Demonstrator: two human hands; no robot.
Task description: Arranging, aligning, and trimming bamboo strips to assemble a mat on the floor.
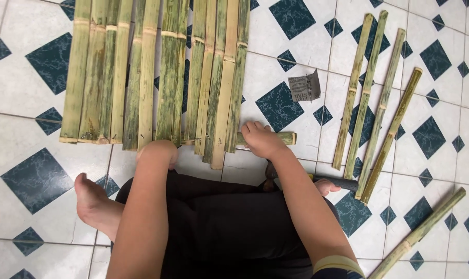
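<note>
The right hand (261,139) closes over a bamboo crosspiece (283,138) lying left-right under the near ends of the bamboo slats (157,72), whose long axes run away from the person. The left hand (159,151) rests curled at the slat ends; what it grips cannot be told.

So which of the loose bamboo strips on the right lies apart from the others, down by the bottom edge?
The thick round bamboo pole, slanting alone at lower right; the four flat strips lie grouped above it.

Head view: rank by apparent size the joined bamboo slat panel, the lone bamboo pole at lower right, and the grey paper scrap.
1. Joined bamboo slat panel
2. Lone bamboo pole, partly cut off by the frame
3. Grey paper scrap
</note>
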